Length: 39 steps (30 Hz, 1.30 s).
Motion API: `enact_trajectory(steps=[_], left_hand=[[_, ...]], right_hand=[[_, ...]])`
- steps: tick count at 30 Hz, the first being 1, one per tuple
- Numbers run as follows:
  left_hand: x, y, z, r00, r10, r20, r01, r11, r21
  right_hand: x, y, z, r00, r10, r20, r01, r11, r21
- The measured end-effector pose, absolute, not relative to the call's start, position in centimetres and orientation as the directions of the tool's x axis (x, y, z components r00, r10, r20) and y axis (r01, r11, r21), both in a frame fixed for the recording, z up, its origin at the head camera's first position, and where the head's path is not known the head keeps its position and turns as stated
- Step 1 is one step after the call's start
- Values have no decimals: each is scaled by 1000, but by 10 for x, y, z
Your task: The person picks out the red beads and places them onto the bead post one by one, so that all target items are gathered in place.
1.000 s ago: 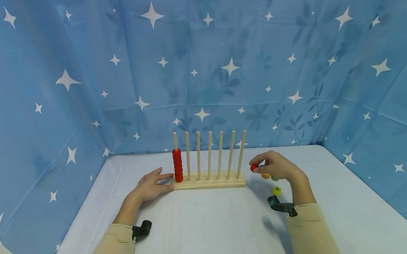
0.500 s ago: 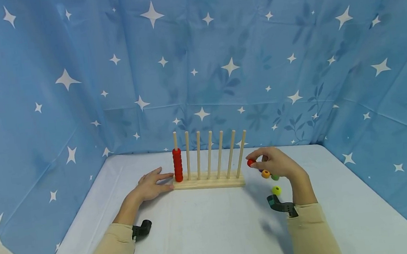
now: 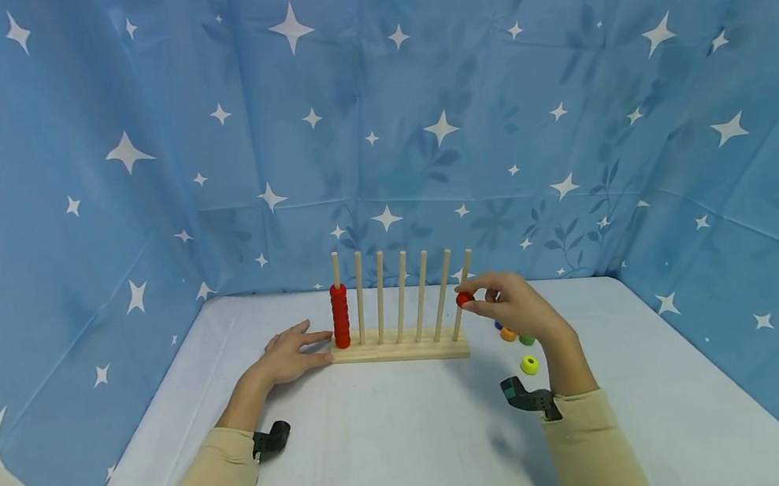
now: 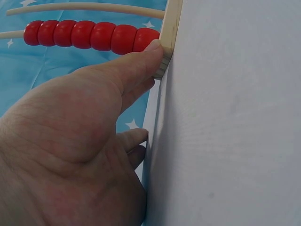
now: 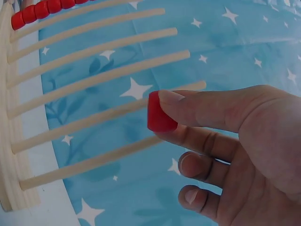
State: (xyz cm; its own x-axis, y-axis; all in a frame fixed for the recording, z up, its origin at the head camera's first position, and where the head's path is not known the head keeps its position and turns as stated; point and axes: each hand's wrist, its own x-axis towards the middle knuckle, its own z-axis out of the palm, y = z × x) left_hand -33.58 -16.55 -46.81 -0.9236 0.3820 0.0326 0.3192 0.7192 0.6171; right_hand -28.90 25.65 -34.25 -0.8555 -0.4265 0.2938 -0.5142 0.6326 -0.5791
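Note:
A wooden bead rack (image 3: pixel 401 349) with several upright pegs stands on the table, several red beads (image 3: pixel 340 316) stacked on its leftmost peg. My left hand (image 3: pixel 291 355) holds the left end of the base between thumb and index finger, other fingers spread behind. In the left wrist view, the thumb's tip lies at the base beside the lowest red bead (image 4: pixel 146 39). At the rack's other end, my right hand (image 3: pixel 516 305) pinches a single red bead (image 5: pixel 159 115) between thumb and index finger. That bead overlaps the rightmost peg (image 3: pixel 465 267) below its top in the head view.
Loose beads lie on the white table (image 3: pixel 382 442) right of the rack: a yellow one (image 3: pixel 529 364) nearest, then green (image 3: pixel 527 340), orange (image 3: pixel 508 334) and a partly hidden blue one (image 3: pixel 499 325). A blue star-patterned curtain (image 3: pixel 376 118) hangs behind the table and along both sides.
My right hand has carried the red bead left and upward, from over the loose beads to the rightmost peg. My left hand and the rack have stayed in place.

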Motion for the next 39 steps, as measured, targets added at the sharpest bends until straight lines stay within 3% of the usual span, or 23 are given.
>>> enact_trajectory(steps=[8,39], left_hand=[[-336,-166,-469,-923,384,19,311,718,622],[-341,-167,-472,-928,371,24,305,724,619]], right_hand=[[-285,239,-341,-814,-422,399,-581,600,-550],[-291,183,-351,-666,-428,611,-729,547,-412]])
